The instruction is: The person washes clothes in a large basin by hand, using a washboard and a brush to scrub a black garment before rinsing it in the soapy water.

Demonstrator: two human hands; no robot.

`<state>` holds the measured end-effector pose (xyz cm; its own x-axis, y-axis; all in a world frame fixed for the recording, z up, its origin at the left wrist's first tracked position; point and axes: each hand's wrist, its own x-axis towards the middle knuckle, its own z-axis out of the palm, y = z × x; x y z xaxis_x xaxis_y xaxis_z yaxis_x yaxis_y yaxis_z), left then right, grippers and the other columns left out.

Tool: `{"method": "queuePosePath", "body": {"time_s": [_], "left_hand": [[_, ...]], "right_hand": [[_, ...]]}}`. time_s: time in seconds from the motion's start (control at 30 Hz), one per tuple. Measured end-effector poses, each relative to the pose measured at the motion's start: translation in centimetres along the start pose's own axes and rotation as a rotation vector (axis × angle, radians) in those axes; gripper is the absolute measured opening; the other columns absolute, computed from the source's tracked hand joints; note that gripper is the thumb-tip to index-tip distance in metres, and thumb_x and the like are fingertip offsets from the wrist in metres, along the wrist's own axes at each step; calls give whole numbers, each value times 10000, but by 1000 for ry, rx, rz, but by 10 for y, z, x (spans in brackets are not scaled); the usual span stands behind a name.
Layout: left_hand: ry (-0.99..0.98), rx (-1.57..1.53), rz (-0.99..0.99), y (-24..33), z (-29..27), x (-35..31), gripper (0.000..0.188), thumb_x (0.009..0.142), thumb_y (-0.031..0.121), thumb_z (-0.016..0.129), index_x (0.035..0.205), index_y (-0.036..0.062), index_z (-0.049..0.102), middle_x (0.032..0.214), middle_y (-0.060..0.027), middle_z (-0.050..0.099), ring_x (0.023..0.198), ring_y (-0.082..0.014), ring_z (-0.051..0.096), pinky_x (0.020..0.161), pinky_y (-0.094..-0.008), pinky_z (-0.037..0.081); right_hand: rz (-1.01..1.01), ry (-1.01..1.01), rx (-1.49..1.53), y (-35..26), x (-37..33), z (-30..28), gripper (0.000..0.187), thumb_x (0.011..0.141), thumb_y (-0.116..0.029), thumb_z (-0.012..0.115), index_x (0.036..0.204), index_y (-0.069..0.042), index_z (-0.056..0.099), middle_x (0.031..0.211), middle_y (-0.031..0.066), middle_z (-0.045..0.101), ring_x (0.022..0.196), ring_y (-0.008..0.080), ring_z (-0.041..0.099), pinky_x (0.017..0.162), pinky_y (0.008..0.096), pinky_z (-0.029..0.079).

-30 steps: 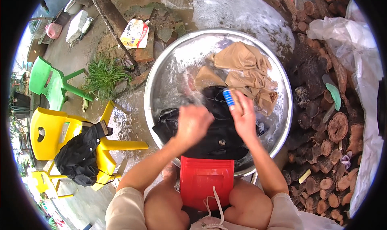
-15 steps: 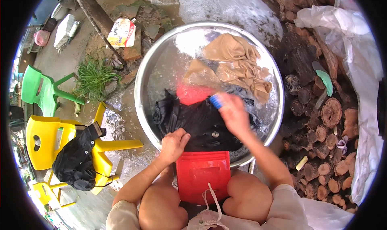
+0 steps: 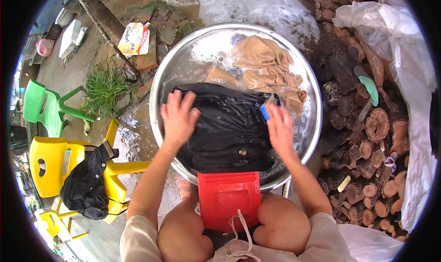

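Across the near half of a metal basin point(image 3: 234, 25), a wet black garment point(image 3: 225, 133) lay slightly wider than deep; the left hand point(image 3: 179, 120), splayed and empty, overlay its left edge; the right hand point(image 3: 281, 128) gripped a blue scrubbing brush point(image 3: 264, 112) at its right edge.

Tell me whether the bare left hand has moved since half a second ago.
Yes. Judged against the round silver metal basin, the bare left hand has moved away from the person, from the near-left rim to the basin's left side.
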<state>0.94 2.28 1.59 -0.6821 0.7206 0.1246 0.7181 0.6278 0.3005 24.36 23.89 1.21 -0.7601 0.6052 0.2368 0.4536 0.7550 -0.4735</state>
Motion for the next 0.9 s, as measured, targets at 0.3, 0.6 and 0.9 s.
{"method": "queuePosePath", "body": {"time_s": [0.3,0.6,0.9], "left_hand": [[-222,-669,-263,-40,69,-26,520,940,391,498,1347,74,432,1355,-215,434,1248,-395,420,1047,-377,336],[-26,-617,-515,-35,62,-45,417,974,340,422,922,-30,608,767,-213,628,699,-296,580,697,-404,441],[-158,-455,-480,-29,61,-48,437,979,409,349,1027,17,536,946,-303,605,951,-493,543,808,-539,411]], "right_hand": [[393,-282,135,24,-2,47,405,889,-184,553,1281,-99,495,1119,204,551,1040,413,528,867,479,459],[-595,-459,142,-91,15,35,339,850,-135,543,1183,-185,583,1098,101,585,889,302,589,772,392,503],[62,-34,-45,11,7,6,413,834,-99,542,1245,-142,532,1066,140,566,997,358,545,859,423,465]]}}
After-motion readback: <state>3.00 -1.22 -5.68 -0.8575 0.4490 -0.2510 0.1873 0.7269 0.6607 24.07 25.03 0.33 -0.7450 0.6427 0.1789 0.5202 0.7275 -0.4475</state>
